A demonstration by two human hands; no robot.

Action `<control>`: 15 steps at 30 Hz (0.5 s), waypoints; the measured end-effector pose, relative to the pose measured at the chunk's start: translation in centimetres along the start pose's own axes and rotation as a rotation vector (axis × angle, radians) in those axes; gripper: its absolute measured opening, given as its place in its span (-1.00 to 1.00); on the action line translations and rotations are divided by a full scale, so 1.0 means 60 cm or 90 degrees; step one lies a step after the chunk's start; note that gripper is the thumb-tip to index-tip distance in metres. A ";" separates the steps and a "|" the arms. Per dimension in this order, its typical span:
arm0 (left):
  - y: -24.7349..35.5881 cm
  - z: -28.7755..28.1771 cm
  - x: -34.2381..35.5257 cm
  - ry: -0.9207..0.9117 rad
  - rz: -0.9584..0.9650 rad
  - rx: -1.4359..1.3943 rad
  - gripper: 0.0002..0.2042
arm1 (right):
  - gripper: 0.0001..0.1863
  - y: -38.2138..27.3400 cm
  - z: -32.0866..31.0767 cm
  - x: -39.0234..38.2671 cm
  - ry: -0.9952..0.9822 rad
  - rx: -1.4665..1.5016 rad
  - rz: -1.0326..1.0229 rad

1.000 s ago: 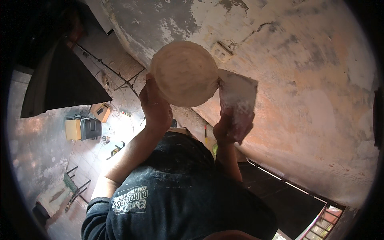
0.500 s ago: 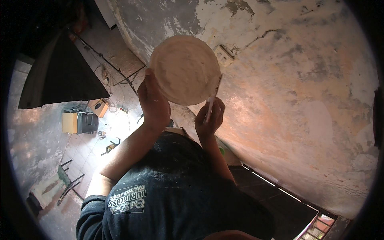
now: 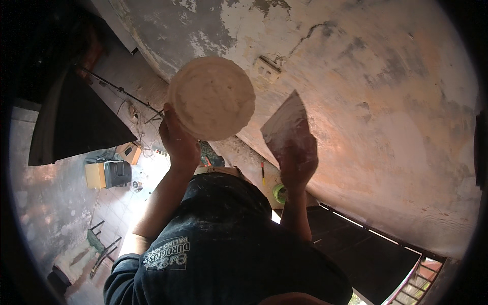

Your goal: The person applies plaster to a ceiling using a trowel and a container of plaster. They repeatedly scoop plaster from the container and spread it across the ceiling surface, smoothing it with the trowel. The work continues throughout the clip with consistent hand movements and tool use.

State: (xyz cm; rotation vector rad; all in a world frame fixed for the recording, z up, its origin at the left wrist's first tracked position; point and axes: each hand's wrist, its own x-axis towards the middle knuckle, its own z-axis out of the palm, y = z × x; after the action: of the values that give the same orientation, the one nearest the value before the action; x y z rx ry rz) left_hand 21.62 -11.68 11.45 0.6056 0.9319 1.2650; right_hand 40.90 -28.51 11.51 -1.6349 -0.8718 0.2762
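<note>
My left hand [image 3: 180, 141] grips the left edge of a round plate [image 3: 212, 99], its thumb at the rim. Pale, uneven putty covers the plate's face. To the right, my right hand [image 3: 299, 161] is closed on a putty knife [image 3: 285, 121] with a wide, flaring blade, smeared with pale material. The knife is apart from the plate, in front of the wall [image 3: 376, 112], and the fingers hide its handle. I cannot tell whether the blade touches the wall.
The patchy wall fills the right side and carries a small pale electrical fitting [image 3: 268, 69]. A black umbrella-like light shade [image 3: 76, 122] on a stand is at left. Below it are a dark box [image 3: 118, 174] and a chair [image 3: 76, 259]. A green round object [image 3: 279, 193] lies below my right hand.
My right hand has moved right and turned, taking the putty knife from the plate's edge so its broad blade shows. My left hand and the plate have shifted slightly left and down.
</note>
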 end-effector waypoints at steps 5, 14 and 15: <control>0.004 0.033 -0.008 0.012 -0.046 -0.009 -0.37 | -0.72 0.036 0.049 -0.040 -0.010 0.001 0.061; -0.012 0.009 -0.025 -0.049 -0.041 0.078 -0.37 | -0.71 0.005 0.025 0.003 0.036 0.061 0.006; -0.017 0.010 -0.028 -0.051 -0.053 0.058 -0.37 | -0.71 0.012 0.025 0.002 0.007 0.035 0.021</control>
State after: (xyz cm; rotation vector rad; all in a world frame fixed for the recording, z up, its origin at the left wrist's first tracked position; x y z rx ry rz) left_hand 22.61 -13.48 11.36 0.6770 0.9429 1.1209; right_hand 40.33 -27.31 10.46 -1.5994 -0.8221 0.3107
